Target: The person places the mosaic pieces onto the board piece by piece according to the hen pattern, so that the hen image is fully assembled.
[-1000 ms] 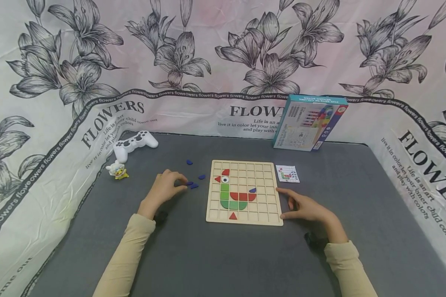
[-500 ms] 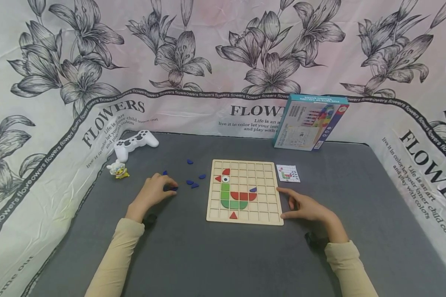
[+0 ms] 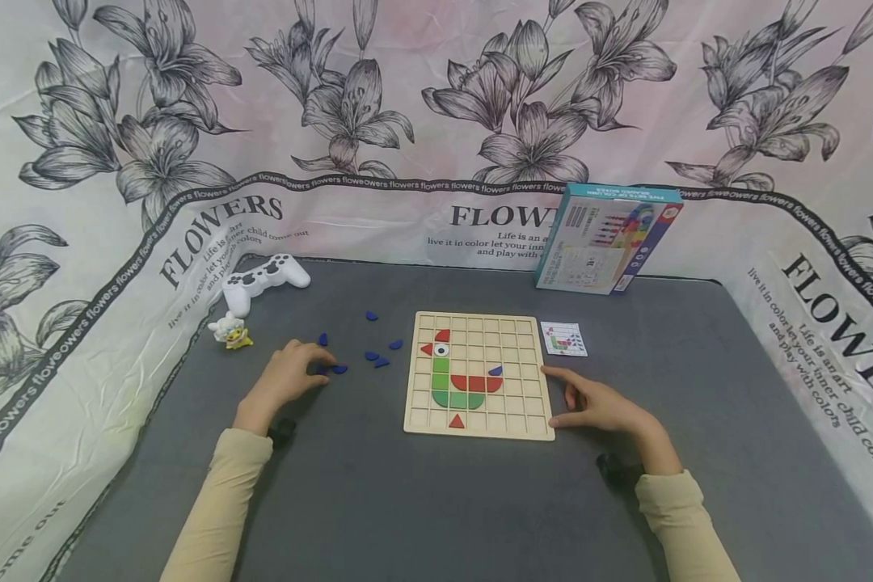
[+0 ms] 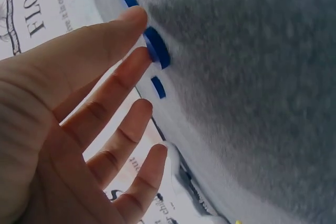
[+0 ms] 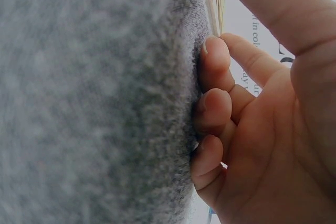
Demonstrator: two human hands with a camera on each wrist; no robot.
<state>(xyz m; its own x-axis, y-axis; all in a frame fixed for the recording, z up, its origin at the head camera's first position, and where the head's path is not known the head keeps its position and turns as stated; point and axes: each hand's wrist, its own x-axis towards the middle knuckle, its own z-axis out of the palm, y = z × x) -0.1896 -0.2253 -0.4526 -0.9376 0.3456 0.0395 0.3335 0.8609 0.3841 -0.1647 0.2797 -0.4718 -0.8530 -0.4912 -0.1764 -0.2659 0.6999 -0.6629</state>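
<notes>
Left of the board, my left hand (image 3: 287, 372) has thumb and index finger slightly apart at a small blue piece (image 4: 157, 48). The index fingertip is right at that piece in the left wrist view; the other fingers are spread. Close by lie another blue piece (image 3: 339, 369) and a further blue piece (image 3: 323, 339). My right hand (image 3: 600, 406) rests at the right edge of the wooden grid board (image 3: 527, 408), index finger extended and thumb near the lower corner. Its other fingers (image 5: 214, 106) are bent. Red and green pieces (image 3: 457, 399) form a bird-like figure on the board.
Several more blue pieces (image 3: 381, 362) lie between left hand and board. A small pattern card (image 3: 563, 339) lies right of the board. A box (image 3: 604, 242) stands behind it. A white game controller (image 3: 267, 281) and small toy figure (image 3: 230, 331) are at back left.
My left hand has moved left, away from the blue pieces near the board. Blue pieces it covered now show beside its fingertips. The right hand has stayed at the board's edge.
</notes>
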